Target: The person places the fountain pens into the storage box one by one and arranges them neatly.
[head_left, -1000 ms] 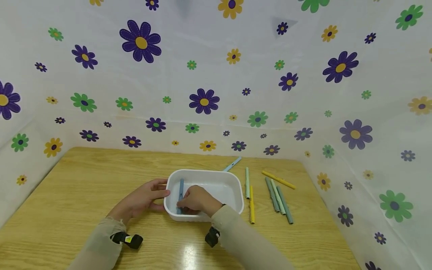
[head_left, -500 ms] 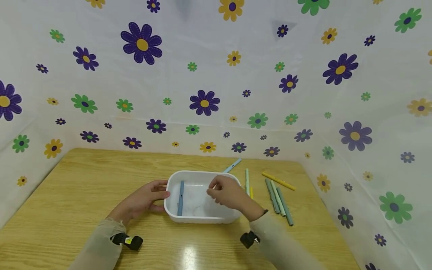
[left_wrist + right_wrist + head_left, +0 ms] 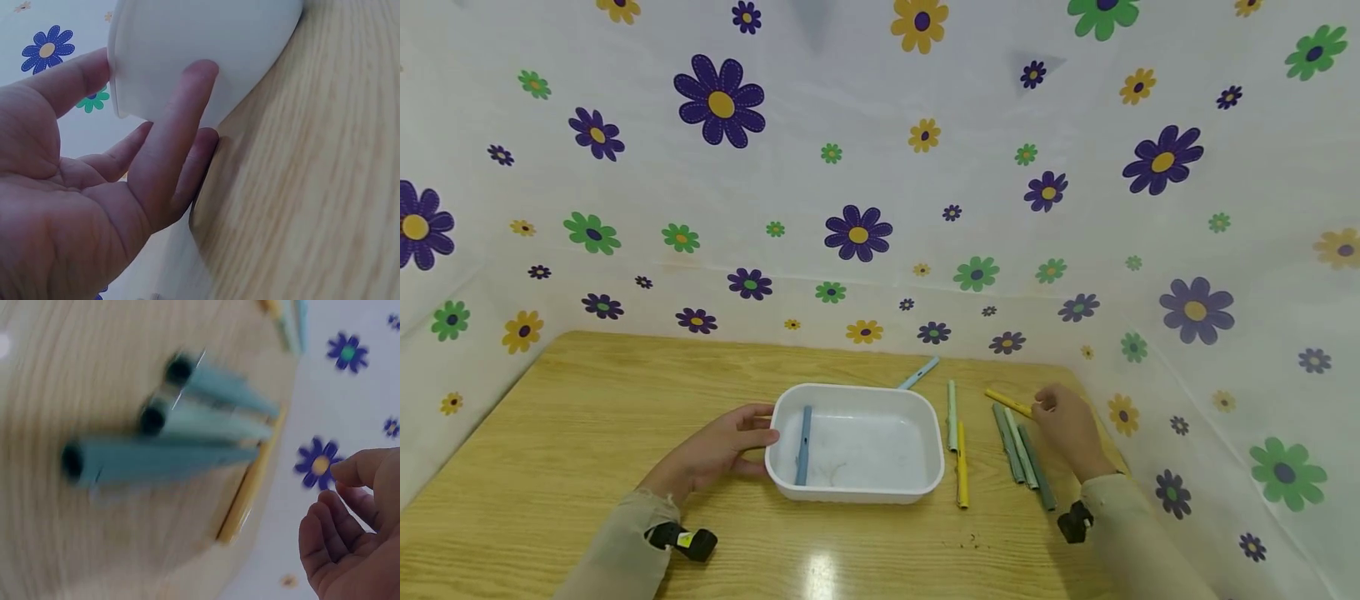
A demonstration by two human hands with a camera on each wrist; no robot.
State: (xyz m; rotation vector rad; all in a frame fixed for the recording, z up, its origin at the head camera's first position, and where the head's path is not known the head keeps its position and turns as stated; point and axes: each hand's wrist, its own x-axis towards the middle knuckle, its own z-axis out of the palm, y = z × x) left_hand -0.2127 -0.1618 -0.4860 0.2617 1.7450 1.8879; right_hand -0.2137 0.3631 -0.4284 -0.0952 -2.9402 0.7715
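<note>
A white plastic tray stands on the table, with one blue pen lying along its left end. My left hand rests its fairly straight fingers against the tray's left side; in the left wrist view, the fingertips touch the outer wall. At the right, my right hand hovers by the end of a yellow pen. The right wrist view has this hand with loosely bent fingers, apart from the yellow pen, nothing between them.
Two grey-green pens flank a pale green pen near the right hand. Another pale green pen and a yellow pen lie right of the tray. A light blue pen lies behind it. Flowered sheeting surrounds the table.
My right hand has left the blue pen in the tray and moved right, out over the tray, to the yellow pen at the far right. The left hand stays at the tray.
</note>
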